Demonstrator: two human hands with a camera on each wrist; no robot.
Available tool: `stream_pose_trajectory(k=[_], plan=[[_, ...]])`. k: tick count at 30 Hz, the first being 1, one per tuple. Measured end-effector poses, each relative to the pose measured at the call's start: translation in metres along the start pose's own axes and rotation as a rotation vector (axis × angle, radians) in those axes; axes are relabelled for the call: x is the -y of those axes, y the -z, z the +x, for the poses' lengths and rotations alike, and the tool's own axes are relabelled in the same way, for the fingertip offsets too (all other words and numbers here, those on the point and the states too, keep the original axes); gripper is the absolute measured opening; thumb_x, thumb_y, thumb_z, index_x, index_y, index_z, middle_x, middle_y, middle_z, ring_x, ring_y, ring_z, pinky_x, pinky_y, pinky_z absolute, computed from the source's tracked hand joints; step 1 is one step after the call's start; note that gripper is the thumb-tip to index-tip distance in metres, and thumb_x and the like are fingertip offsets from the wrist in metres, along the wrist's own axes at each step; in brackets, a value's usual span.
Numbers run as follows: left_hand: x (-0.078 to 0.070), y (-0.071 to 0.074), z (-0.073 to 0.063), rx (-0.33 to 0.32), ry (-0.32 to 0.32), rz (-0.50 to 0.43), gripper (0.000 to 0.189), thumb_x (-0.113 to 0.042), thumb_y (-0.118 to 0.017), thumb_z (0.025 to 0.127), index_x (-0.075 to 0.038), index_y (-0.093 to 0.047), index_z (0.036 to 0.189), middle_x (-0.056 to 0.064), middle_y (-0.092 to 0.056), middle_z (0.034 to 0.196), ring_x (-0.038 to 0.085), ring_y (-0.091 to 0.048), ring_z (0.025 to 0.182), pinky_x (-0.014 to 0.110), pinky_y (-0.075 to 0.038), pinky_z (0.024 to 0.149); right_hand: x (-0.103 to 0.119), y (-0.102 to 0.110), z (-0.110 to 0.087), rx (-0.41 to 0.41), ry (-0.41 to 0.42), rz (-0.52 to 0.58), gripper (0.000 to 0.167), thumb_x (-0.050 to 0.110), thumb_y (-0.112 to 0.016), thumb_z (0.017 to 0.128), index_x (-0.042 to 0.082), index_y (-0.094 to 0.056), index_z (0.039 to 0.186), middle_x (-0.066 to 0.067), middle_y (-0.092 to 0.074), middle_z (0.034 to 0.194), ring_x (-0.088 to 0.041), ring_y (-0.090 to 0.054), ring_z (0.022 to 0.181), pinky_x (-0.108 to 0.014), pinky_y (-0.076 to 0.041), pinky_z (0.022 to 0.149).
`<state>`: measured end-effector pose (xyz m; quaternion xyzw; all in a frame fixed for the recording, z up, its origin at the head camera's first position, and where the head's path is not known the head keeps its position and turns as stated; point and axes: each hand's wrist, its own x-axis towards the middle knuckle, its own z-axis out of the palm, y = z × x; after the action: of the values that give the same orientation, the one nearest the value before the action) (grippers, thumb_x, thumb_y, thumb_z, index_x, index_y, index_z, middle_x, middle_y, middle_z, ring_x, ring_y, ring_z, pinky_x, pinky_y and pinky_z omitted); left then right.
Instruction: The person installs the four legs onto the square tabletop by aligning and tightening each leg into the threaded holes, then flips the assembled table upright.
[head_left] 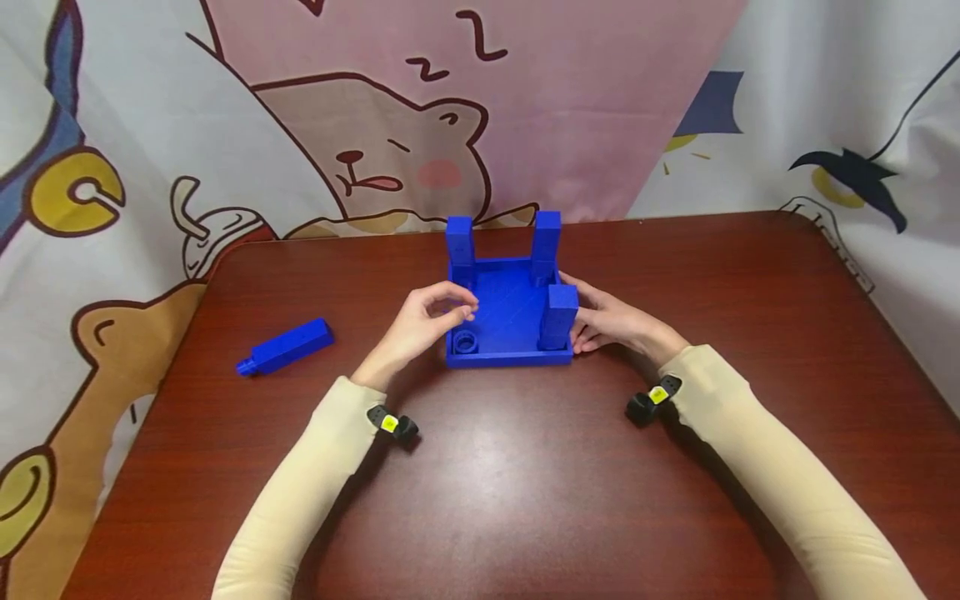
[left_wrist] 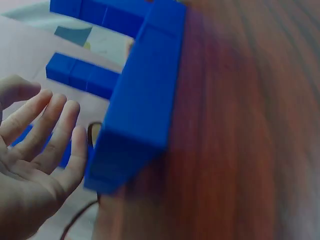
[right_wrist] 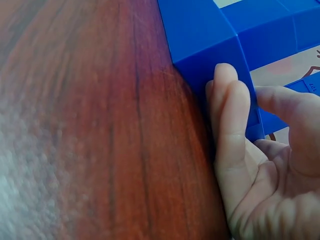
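Observation:
A square blue tray [head_left: 510, 359] with raised walls stands on the table, with three upright square blue posts [head_left: 559, 317] at its corners. The near left corner has a round threaded socket [head_left: 465, 342]. My left hand [head_left: 431, 321] hovers over the tray's left side, fingers loosely bent and holding nothing; the left wrist view shows the palm beside the tray wall [left_wrist: 142, 95]. With its thumb by the rim and fingers against the outer wall, my right hand [head_left: 611, 321] holds the tray's right side, as the right wrist view shows. Part of that hand is hidden behind the near right post.
A loose blue post [head_left: 291, 346] with a threaded end lies on its side at the left of the brown table [head_left: 495, 500]. Behind the table hangs a cartoon-printed cloth [head_left: 585, 108]. Each wrist wears a small black camera [head_left: 393, 423].

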<state>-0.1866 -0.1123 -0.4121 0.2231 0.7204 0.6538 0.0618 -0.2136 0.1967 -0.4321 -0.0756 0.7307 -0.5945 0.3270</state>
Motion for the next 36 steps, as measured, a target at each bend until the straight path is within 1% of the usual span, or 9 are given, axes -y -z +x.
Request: stream_pose_trajectory(k=[7,12,16,18,23,26,30,33,36], plan=[[0.005,0.031,-0.02,-0.037,0.029,-0.042,0.018,0.007,-0.058,0.091,0.016,-0.06,0.107,0.034,-0.061,0.103,0.037,-0.064,0.091,0.041,-0.053,0.08,-0.001,0.001,0.001,-0.001,0.002,0.001,0.074,0.014,-0.049,0.1,0.028,-0.002,0.156,-0.014,-0.062,0.073,-0.02,-0.065,0.061,-0.028,-0.055,0.057],[0.001,0.053,-0.028,-0.126,0.044,-0.094,0.022,0.005,-0.058,0.092,0.017,-0.057,0.111,0.032,-0.061,0.105,0.033,-0.065,0.092,0.043,-0.053,0.083,-0.003,0.002,0.0,0.0,0.005,0.009,0.075,0.012,-0.049,0.099,0.028,-0.002,0.156,-0.014,-0.063,0.073,-0.02,-0.065,0.061,-0.028,-0.054,0.057],[-0.002,0.069,-0.034,-0.19,0.058,-0.077,0.023,0.002,-0.06,0.093,0.015,-0.057,0.112,0.024,-0.065,0.104,0.033,-0.065,0.093,0.04,-0.053,0.083,-0.003,0.001,0.001,-0.009,-0.01,0.011,0.076,0.011,-0.049,0.099,0.03,-0.003,0.156,-0.015,-0.063,0.074,-0.02,-0.065,0.061,-0.028,-0.054,0.057],[-0.002,0.077,-0.038,-0.212,0.058,-0.069,0.023,0.001,-0.061,0.093,0.015,-0.057,0.112,0.024,-0.065,0.104,0.033,-0.064,0.093,0.039,-0.053,0.083,-0.002,0.001,0.0,-0.013,-0.015,0.006,0.075,0.013,-0.049,0.099,0.03,-0.004,0.156,-0.015,-0.063,0.074,-0.02,-0.065,0.061,-0.027,-0.054,0.057],[-0.003,0.095,-0.047,-0.246,0.058,0.004,0.024,0.001,-0.061,0.092,0.014,-0.058,0.112,0.024,-0.066,0.104,0.029,-0.065,0.093,0.035,-0.054,0.081,-0.001,0.002,0.001,-0.011,-0.011,0.0,0.074,0.015,-0.05,0.1,0.03,-0.004,0.156,-0.015,-0.063,0.074,-0.02,-0.065,0.061,-0.028,-0.054,0.057],[-0.004,0.105,-0.053,-0.256,0.067,0.09,0.025,-0.001,-0.062,0.092,0.012,-0.059,0.113,0.022,-0.066,0.105,0.026,-0.065,0.096,0.03,-0.052,0.082,-0.001,0.002,0.001,-0.011,-0.012,0.001,0.075,0.014,-0.05,0.099,0.03,-0.004,0.156,-0.015,-0.063,0.074,-0.02,-0.064,0.06,-0.027,-0.054,0.056],[-0.004,0.119,-0.062,-0.296,0.079,0.206,0.025,-0.003,-0.064,0.092,0.01,-0.06,0.113,0.017,-0.068,0.105,0.019,-0.065,0.099,0.022,-0.049,0.084,0.0,0.001,0.001,-0.012,-0.014,0.001,0.075,0.014,-0.05,0.099,0.03,-0.004,0.156,-0.014,-0.062,0.074,-0.02,-0.064,0.06,-0.027,-0.054,0.056],[-0.003,0.128,-0.071,-0.33,0.081,0.254,0.025,-0.001,-0.063,0.092,0.011,-0.06,0.113,0.011,-0.069,0.104,0.015,-0.065,0.098,0.018,-0.047,0.085,0.0,0.0,0.001,-0.013,-0.012,0.003,0.075,0.014,-0.05,0.099,0.03,-0.004,0.156,-0.014,-0.062,0.073,-0.02,-0.064,0.06,-0.027,-0.054,0.056],[-0.001,0.138,-0.08,-0.351,0.076,0.271,0.024,0.002,-0.062,0.092,0.013,-0.059,0.113,0.007,-0.069,0.102,0.013,-0.065,0.097,0.016,-0.046,0.086,0.0,0.0,0.0,-0.013,-0.013,0.005,0.076,0.014,-0.05,0.099,0.03,-0.004,0.156,-0.014,-0.062,0.074,-0.02,-0.065,0.061,-0.028,-0.054,0.057]])
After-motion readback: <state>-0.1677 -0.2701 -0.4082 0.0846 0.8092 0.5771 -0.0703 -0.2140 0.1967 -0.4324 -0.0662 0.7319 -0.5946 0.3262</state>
